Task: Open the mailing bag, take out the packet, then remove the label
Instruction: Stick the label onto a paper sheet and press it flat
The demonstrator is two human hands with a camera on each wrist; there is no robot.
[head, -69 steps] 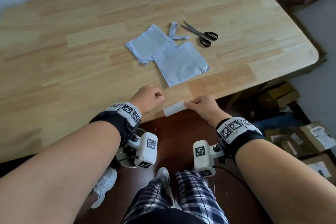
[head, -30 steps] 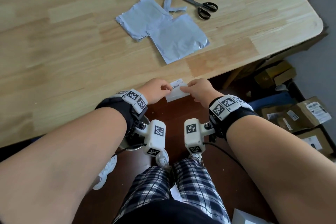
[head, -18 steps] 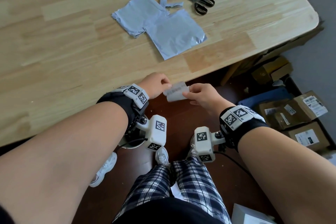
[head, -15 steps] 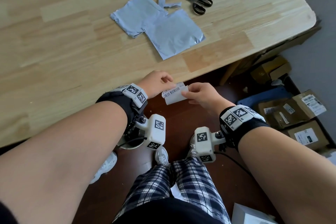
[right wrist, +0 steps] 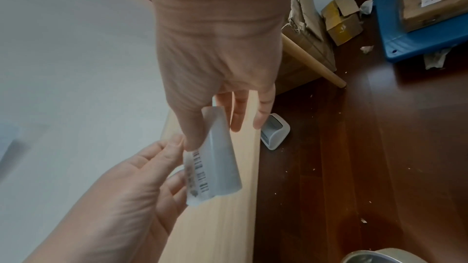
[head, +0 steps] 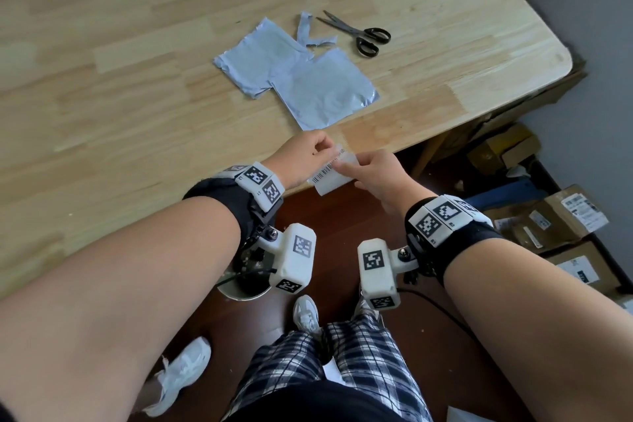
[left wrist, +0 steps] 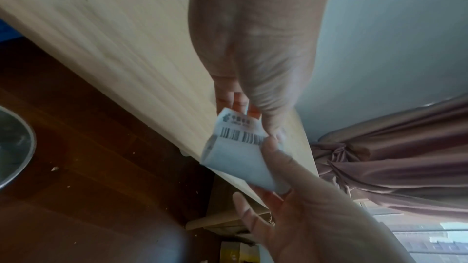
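Observation:
A small curled white label [head: 329,175] with a barcode hangs between my two hands just off the table's near edge. My left hand [head: 327,151] pinches its barcode end [left wrist: 238,137] with thumb and fingertips. My right hand [head: 346,165] pinches the other side, thumb on top [right wrist: 195,135], while its other fingers stay straight. On the table [head: 137,113] lie a flat grey mailing bag [head: 325,92], a second grey piece [head: 257,58] overlapping it, a cut grey strip [head: 308,31] and black-handled scissors [head: 363,36]. I cannot tell which grey piece is the packet.
Cardboard boxes [head: 561,216] and a blue board [right wrist: 418,35] lie on the dark floor to the right. A metal bowl [head: 239,288] sits on the floor below my left wrist. A small white bin [right wrist: 274,133] stands under the table near its leg [right wrist: 311,63].
Earlier only my right hand held the label; my left hand has since taken hold of its end. Both hands have risen to the table edge, and the barcode side now faces up.

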